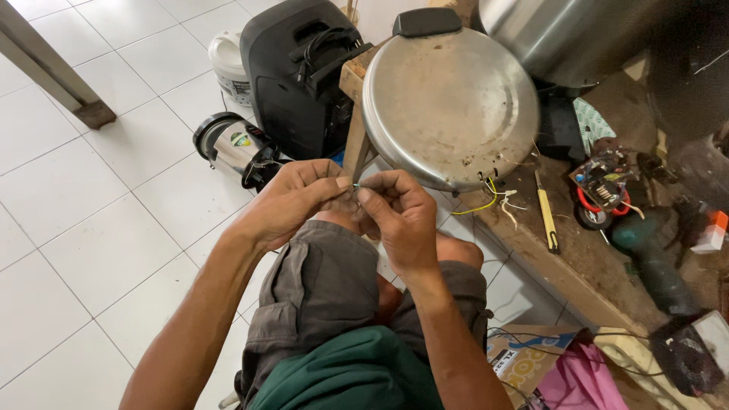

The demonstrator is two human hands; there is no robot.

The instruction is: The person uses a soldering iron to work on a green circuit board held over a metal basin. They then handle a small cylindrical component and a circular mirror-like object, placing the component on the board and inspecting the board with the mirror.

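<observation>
wire: thin wire (354, 187), bridging both hands' fingertips above the knees
left hand (292, 199): pinching wire's end
right hand (399, 212): pinching other end, probably twisting
nearby: round metal pan (448, 106) just behind

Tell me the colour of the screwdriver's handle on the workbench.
Yellow. The screwdriver lies on the wooden workbench right of the round metal appliance; head view shows it.

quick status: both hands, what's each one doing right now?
Left hand: closed, fingertips pinched on a thin wire.
Right hand: closed, pinching the same wire from the other side, above the knees.
</observation>
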